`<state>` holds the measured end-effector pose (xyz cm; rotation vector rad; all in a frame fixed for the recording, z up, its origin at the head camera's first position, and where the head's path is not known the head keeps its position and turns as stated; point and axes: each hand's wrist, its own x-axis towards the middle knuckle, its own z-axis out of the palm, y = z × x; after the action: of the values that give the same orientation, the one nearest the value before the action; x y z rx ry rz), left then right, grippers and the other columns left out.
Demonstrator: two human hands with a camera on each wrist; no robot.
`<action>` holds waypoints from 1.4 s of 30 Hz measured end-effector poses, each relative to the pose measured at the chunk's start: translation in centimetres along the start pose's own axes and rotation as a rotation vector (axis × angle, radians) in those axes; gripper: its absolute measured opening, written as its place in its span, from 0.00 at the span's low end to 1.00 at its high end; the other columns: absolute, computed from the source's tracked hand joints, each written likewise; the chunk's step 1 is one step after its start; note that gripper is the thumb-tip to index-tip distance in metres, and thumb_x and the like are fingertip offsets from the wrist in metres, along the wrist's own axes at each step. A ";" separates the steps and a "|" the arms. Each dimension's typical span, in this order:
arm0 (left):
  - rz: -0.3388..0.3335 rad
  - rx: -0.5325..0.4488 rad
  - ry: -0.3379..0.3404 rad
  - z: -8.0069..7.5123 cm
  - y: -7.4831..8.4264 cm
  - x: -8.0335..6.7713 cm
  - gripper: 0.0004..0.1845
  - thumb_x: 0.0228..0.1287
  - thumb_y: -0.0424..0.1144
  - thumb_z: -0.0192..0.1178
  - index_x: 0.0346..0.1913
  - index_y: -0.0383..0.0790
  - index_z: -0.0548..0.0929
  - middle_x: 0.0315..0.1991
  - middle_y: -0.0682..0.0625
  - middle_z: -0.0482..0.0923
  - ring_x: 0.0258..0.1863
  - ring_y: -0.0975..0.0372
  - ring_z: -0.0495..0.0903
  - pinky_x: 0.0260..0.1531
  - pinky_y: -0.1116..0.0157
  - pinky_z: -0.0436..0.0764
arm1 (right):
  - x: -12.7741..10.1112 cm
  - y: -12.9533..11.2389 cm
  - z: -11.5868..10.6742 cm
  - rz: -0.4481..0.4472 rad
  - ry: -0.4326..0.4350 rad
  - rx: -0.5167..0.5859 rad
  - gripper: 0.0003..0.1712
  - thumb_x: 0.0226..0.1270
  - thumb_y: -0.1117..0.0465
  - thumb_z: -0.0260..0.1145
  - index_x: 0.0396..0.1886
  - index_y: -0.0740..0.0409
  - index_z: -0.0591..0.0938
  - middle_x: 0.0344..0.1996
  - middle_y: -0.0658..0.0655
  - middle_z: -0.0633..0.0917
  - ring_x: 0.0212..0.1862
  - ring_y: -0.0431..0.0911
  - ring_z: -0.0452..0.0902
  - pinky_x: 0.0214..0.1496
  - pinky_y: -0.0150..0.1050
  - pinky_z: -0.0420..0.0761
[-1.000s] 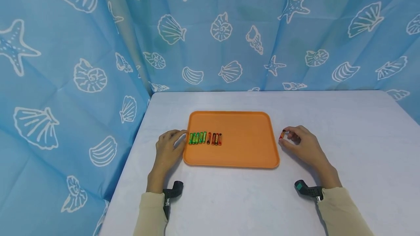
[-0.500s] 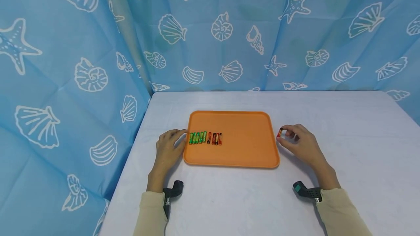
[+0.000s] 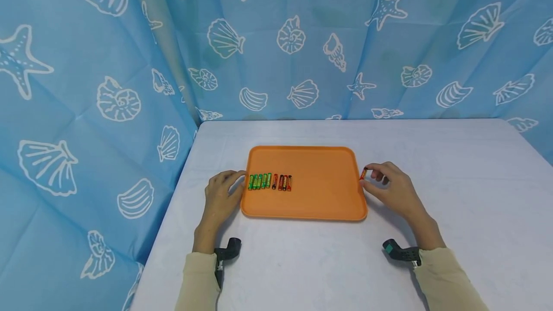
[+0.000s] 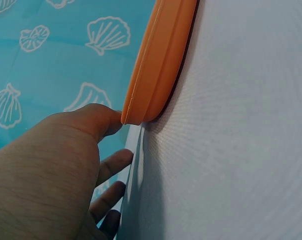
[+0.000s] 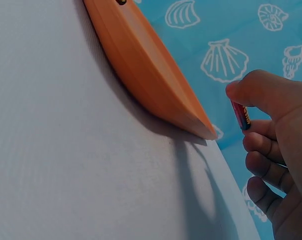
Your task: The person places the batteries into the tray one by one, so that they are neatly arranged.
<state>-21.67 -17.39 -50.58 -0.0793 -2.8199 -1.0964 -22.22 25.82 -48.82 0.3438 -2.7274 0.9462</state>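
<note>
One battery (image 3: 364, 173): pinched by right hand (image 3: 390, 188) fingers at tray (image 3: 321, 205) rim.
Left hand (image 3: 220, 196): fingers relaxed, touching tray edge.
Risk: slipping, rolling across counter (image 3: 453, 167).

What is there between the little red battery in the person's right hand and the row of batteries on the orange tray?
Only the tray's raised right rim and bare orange floor. The right hand pinches the red battery just above that rim; the row lies near the left edge.
</note>
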 end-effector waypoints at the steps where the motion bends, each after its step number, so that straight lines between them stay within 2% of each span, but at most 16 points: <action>1: -0.001 0.000 -0.001 0.0 0.0 0.0 0.20 0.75 0.47 0.55 0.66 0.52 0.79 0.65 0.44 0.70 0.70 0.47 0.57 0.69 0.44 0.49 | 0.0 -0.1 0.0 0.001 -0.003 0.001 0.23 0.63 0.53 0.74 0.55 0.57 0.82 0.37 0.54 0.77 0.39 0.48 0.71 0.39 0.41 0.74; 11: 0.018 -0.011 0.000 0.0 -0.2 0.0 0.20 0.75 0.46 0.55 0.66 0.52 0.79 0.65 0.44 0.70 0.70 0.47 0.57 0.69 0.44 0.49 | 0.0 -0.5 0.2 -0.004 -0.020 -0.013 0.24 0.64 0.51 0.73 0.56 0.56 0.82 0.38 0.53 0.77 0.39 0.46 0.70 0.38 0.39 0.75; 21: -0.009 0.001 -0.013 0.1 0.0 0.1 0.20 0.76 0.48 0.54 0.67 0.53 0.78 0.66 0.45 0.69 0.71 0.47 0.56 0.70 0.44 0.48 | 0.1 -1.2 0.2 -0.011 -0.016 0.025 0.23 0.64 0.52 0.73 0.56 0.57 0.82 0.37 0.54 0.78 0.39 0.47 0.71 0.37 0.38 0.74; 27: -0.010 0.006 -0.016 0.1 0.0 0.1 0.20 0.76 0.48 0.53 0.67 0.53 0.78 0.66 0.44 0.69 0.71 0.47 0.56 0.70 0.44 0.48 | 0.2 -1.3 0.5 -0.038 0.006 0.030 0.23 0.63 0.55 0.75 0.55 0.58 0.83 0.36 0.54 0.78 0.38 0.46 0.71 0.37 0.37 0.73; 37: -0.020 0.011 -0.019 0.1 -0.2 0.1 0.20 0.76 0.48 0.53 0.67 0.53 0.78 0.66 0.44 0.69 0.71 0.47 0.56 0.69 0.44 0.49 | 0.3 -1.8 1.0 -0.082 0.000 0.027 0.24 0.61 0.57 0.76 0.55 0.59 0.82 0.36 0.54 0.77 0.37 0.47 0.71 0.37 0.42 0.75; 42: -0.014 0.013 -0.016 0.2 -0.3 0.2 0.21 0.76 0.49 0.53 0.67 0.53 0.78 0.66 0.45 0.70 0.71 0.47 0.56 0.70 0.44 0.49 | 0.5 -2.2 1.1 -0.117 0.006 0.030 0.25 0.59 0.58 0.77 0.55 0.61 0.82 0.36 0.54 0.77 0.36 0.47 0.72 0.37 0.40 0.75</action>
<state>-21.91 -17.47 -50.88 -0.0675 -2.8452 -1.0853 -22.19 23.35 -48.29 0.4999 -2.6569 0.9556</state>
